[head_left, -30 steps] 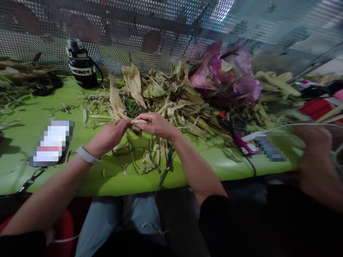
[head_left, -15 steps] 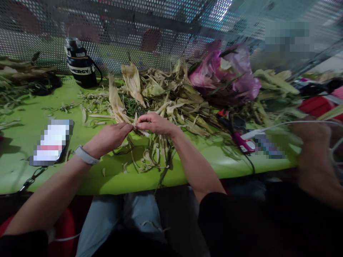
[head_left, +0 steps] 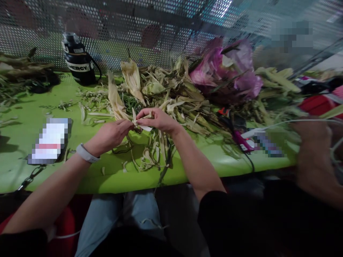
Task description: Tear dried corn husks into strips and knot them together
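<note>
My left hand (head_left: 109,135) and my right hand (head_left: 157,120) meet over the green table (head_left: 32,175), both pinched on one pale dry corn husk strip (head_left: 139,123). A white band sits on my left wrist. Behind the hands lies a big heap of dried husks (head_left: 171,96). Torn husk shreds (head_left: 150,157) lie under my hands near the table's front edge.
A black bottle (head_left: 77,60) stands at the back left by a perforated metal screen. A blurred flat card (head_left: 49,141) lies at the left. A pink plastic bag (head_left: 227,71), pink-handled scissors (head_left: 242,141) and cables lie to the right. Another person's hand (head_left: 313,150) is at the far right.
My right hand's fingers have lifted and turned, pulling the husk strip up a little. The left hand stays pinched on it. The view has shifted slightly.
</note>
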Available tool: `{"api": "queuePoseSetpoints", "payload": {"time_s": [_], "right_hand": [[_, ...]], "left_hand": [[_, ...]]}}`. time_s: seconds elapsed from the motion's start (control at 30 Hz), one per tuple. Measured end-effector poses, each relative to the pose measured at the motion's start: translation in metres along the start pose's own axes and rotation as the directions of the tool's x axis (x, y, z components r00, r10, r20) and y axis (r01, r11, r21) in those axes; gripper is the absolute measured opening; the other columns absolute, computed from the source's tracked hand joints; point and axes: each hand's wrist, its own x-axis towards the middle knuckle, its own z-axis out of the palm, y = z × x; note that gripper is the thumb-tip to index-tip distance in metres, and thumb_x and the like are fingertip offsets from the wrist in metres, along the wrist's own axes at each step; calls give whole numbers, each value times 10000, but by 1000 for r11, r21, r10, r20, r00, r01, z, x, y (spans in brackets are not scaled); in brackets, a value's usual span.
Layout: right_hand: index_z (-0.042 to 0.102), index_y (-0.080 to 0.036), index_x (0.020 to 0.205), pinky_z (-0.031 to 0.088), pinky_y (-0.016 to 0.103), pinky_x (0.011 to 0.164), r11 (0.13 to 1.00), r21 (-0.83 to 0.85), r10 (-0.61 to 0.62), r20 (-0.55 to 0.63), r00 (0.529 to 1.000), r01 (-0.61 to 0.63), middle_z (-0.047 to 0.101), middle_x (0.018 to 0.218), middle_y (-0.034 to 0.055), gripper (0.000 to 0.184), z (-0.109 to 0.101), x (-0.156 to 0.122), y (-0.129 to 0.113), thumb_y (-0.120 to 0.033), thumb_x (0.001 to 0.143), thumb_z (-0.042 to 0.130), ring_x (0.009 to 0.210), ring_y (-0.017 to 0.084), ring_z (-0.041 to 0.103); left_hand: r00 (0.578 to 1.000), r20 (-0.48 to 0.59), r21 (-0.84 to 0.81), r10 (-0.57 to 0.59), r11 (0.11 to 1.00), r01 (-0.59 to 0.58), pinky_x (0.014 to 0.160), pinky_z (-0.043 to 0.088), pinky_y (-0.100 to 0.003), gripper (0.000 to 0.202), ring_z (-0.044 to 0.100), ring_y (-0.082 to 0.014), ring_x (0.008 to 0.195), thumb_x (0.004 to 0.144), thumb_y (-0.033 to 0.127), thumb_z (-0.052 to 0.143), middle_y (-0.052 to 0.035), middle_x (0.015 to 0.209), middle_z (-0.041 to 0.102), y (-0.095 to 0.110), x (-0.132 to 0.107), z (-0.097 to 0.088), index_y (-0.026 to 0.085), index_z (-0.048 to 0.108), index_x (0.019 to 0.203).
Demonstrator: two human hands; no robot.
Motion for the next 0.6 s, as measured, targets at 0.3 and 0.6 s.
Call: {"api": "queuePoseSetpoints", "payload": {"time_s": [0.3, 0.6], "right_hand": [[648, -144, 871, 443, 270, 667, 960, -279, -83, -289, 954, -1, 665, 736, 24, 260, -17, -1, 0, -400, 837, 618, 676, 126, 579], [711, -172, 767, 407, 277, 620, 760, -634, 259, 95, 961, -143, 704, 764, 30, 85, -26, -20, -19, -251, 765, 680, 675, 140, 612]], "left_hand": [[889, -226, -685, -398, 714, 146, 820, 509, -316, 258, 619, -159, 862, 964, 377, 452, -71, 923, 655, -7, 4, -4, 177, 609, 921], [792, -11, -985, -610, 142, 95, 809, 505, -273, 162, 543, -93, 781, 958, 237, 465, -22, 861, 586, -6, 9, -6, 189, 569, 844]]}}
